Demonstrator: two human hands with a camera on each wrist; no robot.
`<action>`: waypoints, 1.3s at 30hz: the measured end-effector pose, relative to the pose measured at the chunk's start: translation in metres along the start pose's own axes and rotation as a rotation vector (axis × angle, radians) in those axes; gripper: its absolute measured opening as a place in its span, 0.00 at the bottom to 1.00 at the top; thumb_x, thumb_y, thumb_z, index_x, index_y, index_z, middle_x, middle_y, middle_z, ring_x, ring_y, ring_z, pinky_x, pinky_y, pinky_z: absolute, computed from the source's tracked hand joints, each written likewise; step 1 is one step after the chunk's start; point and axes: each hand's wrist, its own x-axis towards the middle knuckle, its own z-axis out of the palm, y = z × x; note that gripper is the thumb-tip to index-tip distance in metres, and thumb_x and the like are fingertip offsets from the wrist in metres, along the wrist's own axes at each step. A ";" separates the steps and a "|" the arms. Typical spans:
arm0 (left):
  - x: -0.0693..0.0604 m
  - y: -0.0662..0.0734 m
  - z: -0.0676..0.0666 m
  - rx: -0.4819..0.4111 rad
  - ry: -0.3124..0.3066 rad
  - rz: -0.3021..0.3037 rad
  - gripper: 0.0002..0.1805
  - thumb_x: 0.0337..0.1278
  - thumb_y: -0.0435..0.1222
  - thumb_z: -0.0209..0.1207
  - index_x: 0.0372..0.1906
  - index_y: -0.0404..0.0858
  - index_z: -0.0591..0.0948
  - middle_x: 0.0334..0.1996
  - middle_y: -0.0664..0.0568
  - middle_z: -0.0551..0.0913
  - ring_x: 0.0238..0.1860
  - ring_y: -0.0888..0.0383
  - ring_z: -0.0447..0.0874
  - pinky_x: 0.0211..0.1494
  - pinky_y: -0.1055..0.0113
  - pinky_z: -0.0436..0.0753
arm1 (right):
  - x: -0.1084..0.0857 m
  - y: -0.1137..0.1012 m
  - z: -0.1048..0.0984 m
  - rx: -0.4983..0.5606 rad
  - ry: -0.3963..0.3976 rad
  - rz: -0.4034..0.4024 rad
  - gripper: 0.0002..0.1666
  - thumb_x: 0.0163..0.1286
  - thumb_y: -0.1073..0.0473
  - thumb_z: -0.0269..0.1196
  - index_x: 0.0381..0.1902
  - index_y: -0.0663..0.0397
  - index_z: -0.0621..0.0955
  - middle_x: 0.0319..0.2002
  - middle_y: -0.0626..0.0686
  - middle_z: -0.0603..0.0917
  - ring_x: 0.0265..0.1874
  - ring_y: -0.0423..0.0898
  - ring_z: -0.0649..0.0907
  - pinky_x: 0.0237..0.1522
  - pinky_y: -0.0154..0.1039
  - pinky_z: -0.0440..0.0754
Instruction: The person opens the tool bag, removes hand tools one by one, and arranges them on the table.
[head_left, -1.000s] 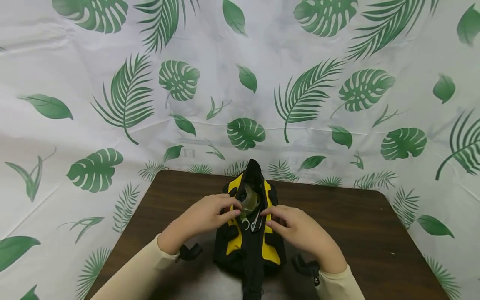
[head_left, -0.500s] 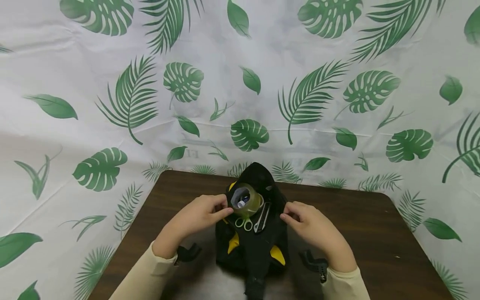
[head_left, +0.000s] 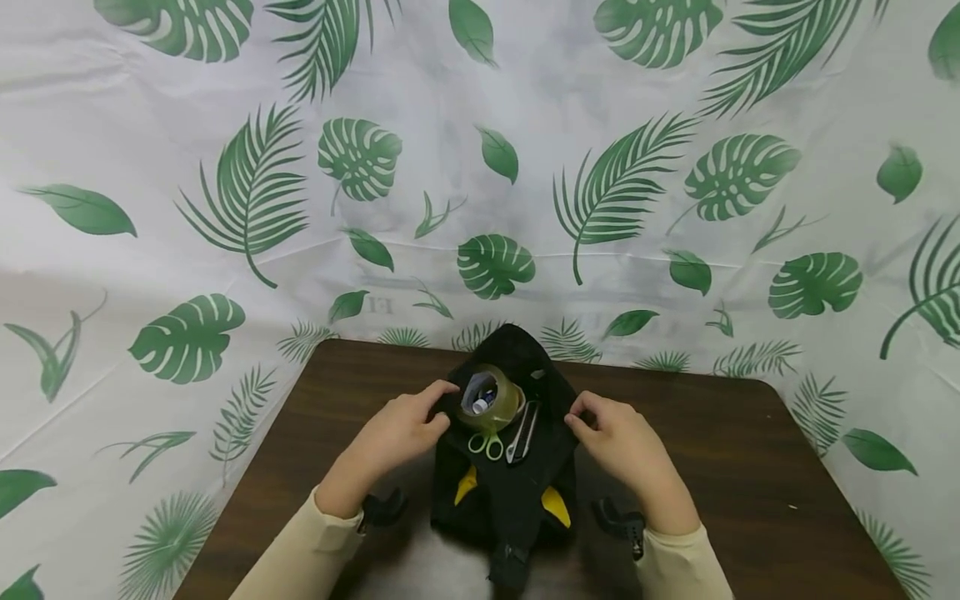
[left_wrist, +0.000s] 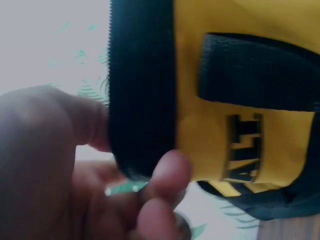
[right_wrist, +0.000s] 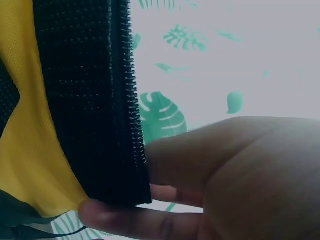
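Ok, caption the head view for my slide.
Left hand and right hand hold open a bag containing a tape roll, green scissors and silver tool.

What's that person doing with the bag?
A person is holding a black-and-yellow bag wide open on a brown table. The left hand grips one zipped edge and the right hand the other. Inside you can see a roll of tape, scissors with green handles, and what looks like a cutter.

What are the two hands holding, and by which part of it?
A bag, by the zipper edges of its open mouth: the left hand holds one side, the right hand the opposite side.
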 end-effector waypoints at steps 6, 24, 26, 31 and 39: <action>0.005 -0.007 0.003 -0.007 0.101 -0.040 0.18 0.81 0.42 0.57 0.69 0.56 0.82 0.15 0.58 0.67 0.14 0.59 0.60 0.21 0.64 0.63 | 0.001 0.004 0.000 -0.037 0.074 0.002 0.04 0.80 0.58 0.65 0.47 0.44 0.85 0.41 0.50 0.82 0.29 0.46 0.76 0.33 0.42 0.75; 0.004 -0.032 -0.037 -0.072 0.112 -0.110 0.31 0.78 0.34 0.50 0.77 0.62 0.78 0.15 0.57 0.63 0.15 0.58 0.58 0.22 0.65 0.65 | 0.001 0.030 -0.031 0.073 0.110 0.167 0.16 0.80 0.64 0.59 0.56 0.53 0.89 0.61 0.65 0.83 0.21 0.49 0.75 0.27 0.43 0.74; 0.006 -0.034 -0.039 -0.069 0.118 -0.110 0.31 0.78 0.34 0.49 0.77 0.61 0.78 0.16 0.57 0.63 0.16 0.57 0.58 0.23 0.64 0.66 | 0.001 0.031 -0.033 0.084 0.115 0.176 0.16 0.80 0.63 0.59 0.56 0.53 0.90 0.61 0.65 0.82 0.20 0.49 0.74 0.26 0.43 0.74; 0.007 -0.036 -0.038 -0.063 0.136 -0.100 0.30 0.78 0.34 0.49 0.77 0.61 0.79 0.17 0.57 0.62 0.16 0.58 0.60 0.23 0.64 0.68 | 0.003 0.029 -0.033 0.060 0.135 0.153 0.15 0.80 0.63 0.59 0.55 0.54 0.90 0.59 0.63 0.83 0.19 0.48 0.73 0.25 0.42 0.73; 0.003 -0.032 -0.031 -0.031 0.109 -0.021 0.26 0.84 0.42 0.54 0.79 0.57 0.76 0.26 0.53 0.81 0.22 0.56 0.74 0.32 0.58 0.80 | -0.002 0.021 -0.028 -0.019 0.164 0.013 0.12 0.79 0.65 0.63 0.52 0.53 0.90 0.53 0.59 0.87 0.35 0.49 0.81 0.37 0.43 0.78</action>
